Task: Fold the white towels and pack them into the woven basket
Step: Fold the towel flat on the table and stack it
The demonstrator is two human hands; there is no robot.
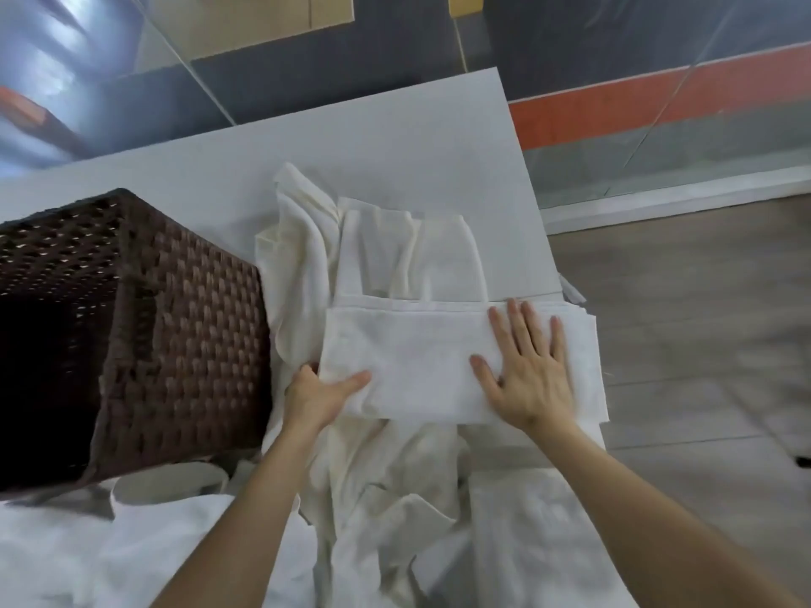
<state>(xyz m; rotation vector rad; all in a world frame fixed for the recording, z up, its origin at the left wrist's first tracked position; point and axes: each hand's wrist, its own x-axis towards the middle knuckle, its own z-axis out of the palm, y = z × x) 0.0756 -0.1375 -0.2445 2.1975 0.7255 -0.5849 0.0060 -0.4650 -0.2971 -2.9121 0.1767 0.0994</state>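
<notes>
A folded white towel (417, 362) lies as a flat rectangle on top of a heap of loose white towels (307, 256) in the middle of the table. My left hand (318, 394) grips its near left corner, thumb on top and fingers tucked underneath. Spread flat with straight fingers, my right hand (524, 366) presses on the towel's right half. The dark brown woven basket (175, 335) stands at the left, its open dark inside turned toward the left edge of the view; nothing shows inside it.
More rumpled white towels (395, 520) cover the near part of the white table (395, 138). The table's right edge runs close to the folded towel, with wooden floor (702, 344) beyond. A glass wall with an orange band stands behind.
</notes>
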